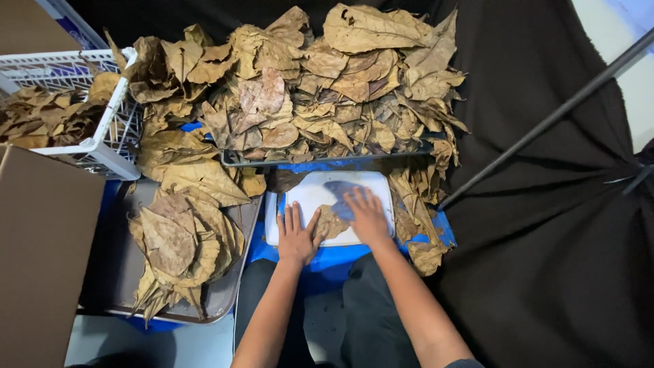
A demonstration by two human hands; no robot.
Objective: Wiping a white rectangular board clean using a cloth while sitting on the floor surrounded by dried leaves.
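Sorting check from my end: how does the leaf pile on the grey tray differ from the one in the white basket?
The tray pile holds broad leaves lying flat and stacked, stems toward the person; the basket pile holds smaller, curled, crumpled leaves in a jumble. The grey tray is shallow and open, while the white basket has tall slatted walls. Both piles are dry and brown, and neither hand touches them.

This looks like a small makeshift workshop for sorting dried leaves, set up low down rather than at a proper counter. A big heap of brown, crinkled dry leaves (320, 82) fills the far side, and a flatter stack lies on a grey metal tray (225, 293) at the near left. A white plastic mesh basket (112, 129) at the far left holds more leaves. Black cloth (545, 225) drapes the right side, and a brown cardboard box (41, 252) stands at the near left.
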